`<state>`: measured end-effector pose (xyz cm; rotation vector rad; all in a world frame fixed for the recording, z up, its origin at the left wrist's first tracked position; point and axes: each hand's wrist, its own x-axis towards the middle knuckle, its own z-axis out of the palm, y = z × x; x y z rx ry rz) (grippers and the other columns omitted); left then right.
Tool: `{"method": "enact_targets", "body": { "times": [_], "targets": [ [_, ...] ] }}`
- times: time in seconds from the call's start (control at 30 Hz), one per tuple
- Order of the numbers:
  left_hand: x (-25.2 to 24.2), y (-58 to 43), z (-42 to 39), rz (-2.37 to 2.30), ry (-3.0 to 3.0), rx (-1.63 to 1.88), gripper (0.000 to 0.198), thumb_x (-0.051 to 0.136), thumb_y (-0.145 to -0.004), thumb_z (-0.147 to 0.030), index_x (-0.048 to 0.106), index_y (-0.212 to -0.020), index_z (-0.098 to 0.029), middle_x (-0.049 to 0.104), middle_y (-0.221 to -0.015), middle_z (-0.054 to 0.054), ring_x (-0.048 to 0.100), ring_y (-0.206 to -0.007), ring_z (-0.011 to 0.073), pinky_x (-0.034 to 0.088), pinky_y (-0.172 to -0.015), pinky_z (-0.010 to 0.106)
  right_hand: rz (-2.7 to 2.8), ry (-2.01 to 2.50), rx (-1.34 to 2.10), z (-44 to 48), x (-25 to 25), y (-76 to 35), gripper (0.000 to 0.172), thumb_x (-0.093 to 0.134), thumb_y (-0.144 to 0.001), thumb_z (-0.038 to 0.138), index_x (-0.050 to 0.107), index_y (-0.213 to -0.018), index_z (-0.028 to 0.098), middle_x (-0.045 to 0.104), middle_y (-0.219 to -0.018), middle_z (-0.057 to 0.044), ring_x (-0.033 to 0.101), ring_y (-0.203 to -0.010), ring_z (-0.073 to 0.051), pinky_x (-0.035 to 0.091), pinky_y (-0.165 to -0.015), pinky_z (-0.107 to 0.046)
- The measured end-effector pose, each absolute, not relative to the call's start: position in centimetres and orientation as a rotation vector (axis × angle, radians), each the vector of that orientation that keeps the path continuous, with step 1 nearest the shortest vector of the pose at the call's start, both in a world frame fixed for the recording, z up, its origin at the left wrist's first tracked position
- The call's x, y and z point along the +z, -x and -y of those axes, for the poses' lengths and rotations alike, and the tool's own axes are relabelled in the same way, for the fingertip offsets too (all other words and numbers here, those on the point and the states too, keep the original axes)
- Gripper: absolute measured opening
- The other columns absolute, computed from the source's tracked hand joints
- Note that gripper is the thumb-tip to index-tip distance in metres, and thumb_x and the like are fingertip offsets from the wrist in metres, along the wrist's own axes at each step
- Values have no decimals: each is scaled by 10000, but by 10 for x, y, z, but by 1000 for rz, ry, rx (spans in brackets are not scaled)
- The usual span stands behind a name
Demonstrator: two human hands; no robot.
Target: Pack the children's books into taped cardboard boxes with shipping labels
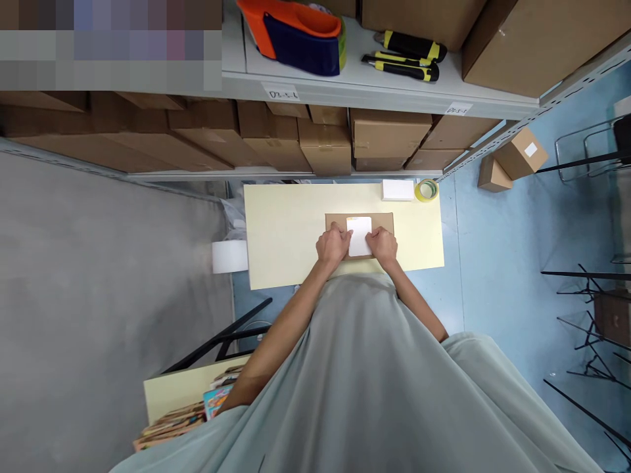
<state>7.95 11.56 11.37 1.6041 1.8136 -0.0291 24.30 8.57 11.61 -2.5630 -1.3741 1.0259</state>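
L hand (333, 243) & R hand (383, 246), curled (can't tell if clamped), touch opp. edges of white rect. label (359, 237) on brown rect. cardboard box (382, 221) below them.

Packing corner of a storeroom, apparently. Far side: metal shelving (374, 96) with coded labels (280, 91), rows of cardboard boxes (325, 148), utility knives (414, 45) up top. Nearer: pale bench (286, 230), tape roll (420, 191) at far right. Cartons (520, 154) on blue floor (513, 230), right.
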Motion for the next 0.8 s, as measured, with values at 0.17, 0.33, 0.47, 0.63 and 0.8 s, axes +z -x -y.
{"method": "enact_targets", "body": {
  "times": [0.17, 0.33, 0.47, 0.63, 0.8],
  "targets": [
    [113, -66, -99, -1642, -1826, 96, 464, 507, -1070, -412, 586, -1464, -180, 751, -1333, 175, 695, -1260, 336, 534, -1060, 441, 1747, 2274, 799, -61, 116, -248, 302, 501, -1083, 287, 715, -1272, 191, 775, -1247, -142, 723, -1157, -280, 558, -1034, -397],
    [98, -43, -64, -1119, -2291, 153, 673, 433, -1097, -434, 382, -1708, -156, 360, -1782, 156, 236, -1689, 344, 225, -1358, 541, 2350, 1755, 689, -23, 111, -262, 499, 456, -1134, 324, 546, -1598, 162, 422, -1743, -177, 362, -1636, -334, 366, -1297, -521],
    [82, -21, -43, -957, -2376, -17, 704, 405, -1100, -425, 289, -1757, -202, 291, -1810, 97, 172, -1709, 332, 110, -1392, 562, 2544, 1586, 763, -1, 99, -287, 532, 492, -1126, 285, 493, -1655, 225, 348, -1790, -111, 287, -1683, -285, 289, -1362, -518],
    [79, -9, -38, -965, -2374, -58, 693, 419, -1095, -419, 304, -1754, -237, 310, -1800, 83, 170, -1709, 326, 114, -1390, 577, 2539, 1570, 779, 6, 91, -302, 519, 500, -1128, 287, 512, -1641, 215, 359, -1779, -114, 285, -1685, -290, 292, -1369, -534],
    [91, -24, -57, -1077, -2306, -39, 605, 363, -1113, -370, 428, -1705, -269, 348, -1786, 75, 375, -1635, 317, 325, -1305, 531, 2483, 1579, 821, -19, 91, -289, 491, 488, -1135, 317, 557, -1604, 189, 366, -1769, -143, 313, -1674, -300, 315, -1359, -547]
  ]
}}
